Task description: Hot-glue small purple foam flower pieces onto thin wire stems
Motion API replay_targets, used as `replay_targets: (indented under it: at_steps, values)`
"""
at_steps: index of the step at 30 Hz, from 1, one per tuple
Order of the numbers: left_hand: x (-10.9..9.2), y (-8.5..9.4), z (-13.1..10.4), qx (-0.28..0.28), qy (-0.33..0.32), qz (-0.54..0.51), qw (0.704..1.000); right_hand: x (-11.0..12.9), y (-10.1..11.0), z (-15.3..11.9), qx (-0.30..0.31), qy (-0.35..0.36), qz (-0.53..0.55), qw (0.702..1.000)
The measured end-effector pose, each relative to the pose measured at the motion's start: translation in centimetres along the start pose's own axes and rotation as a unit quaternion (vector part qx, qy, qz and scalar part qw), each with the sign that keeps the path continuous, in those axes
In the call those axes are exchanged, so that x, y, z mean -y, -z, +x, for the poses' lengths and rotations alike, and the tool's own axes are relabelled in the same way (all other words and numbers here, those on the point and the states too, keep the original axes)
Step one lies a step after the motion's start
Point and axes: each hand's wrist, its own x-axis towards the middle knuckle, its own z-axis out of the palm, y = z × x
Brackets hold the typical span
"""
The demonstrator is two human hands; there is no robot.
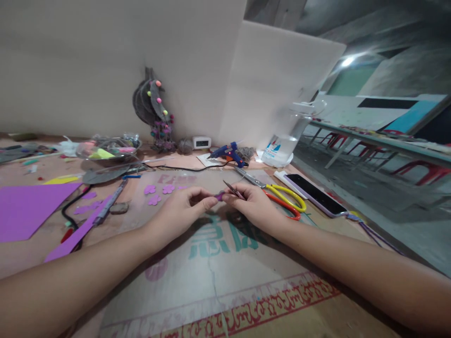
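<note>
Between the fingertips of both hands is a small purple piece (pixel 219 195). My left hand (pixel 188 205) pinches it from the left with thumb and fingers. My right hand (pixel 248 202) touches its right side and also holds a small pointed metal tool (pixel 232 188), its tip pointing up and left; the rest of the tool is hidden by the fingers. Several purple flower cut-outs (pixel 168 189) lie on the board just beyond my left hand. Scissors with yellow and orange handles (pixel 287 197) rest beside my right hand.
A blue glue gun (pixel 230 154), a small white clock (pixel 202 142) and a water jug (pixel 282 143) stand at the back. The phone (pixel 315 195) lies right. Purple sheets (pixel 31 206), a pen (pixel 111 203) and a bowl of craft bits (pixel 109 151) are left.
</note>
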Motion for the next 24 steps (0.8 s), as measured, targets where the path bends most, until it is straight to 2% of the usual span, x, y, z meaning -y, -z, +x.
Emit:
replay_targets:
  at_steps: [13, 19, 24]
  values:
    - [-0.18, 0.06, 0.03, -0.015, 0.004, -0.003, 1.000, -0.19, 0.19, 0.05, 0.018, 0.005, 0.025, 1.000]
    - [-0.27, 0.05, 0.01, -0.002, -0.004, -0.006, 1.000, 0.15, 0.00, 0.10, 0.024, -0.034, 0.046, 0.998]
    - [-0.08, -0.04, 0.05, -0.004, 0.013, -0.015, 1.000, -0.02, -0.02, 0.08, 0.009, -0.005, 0.029, 1.000]
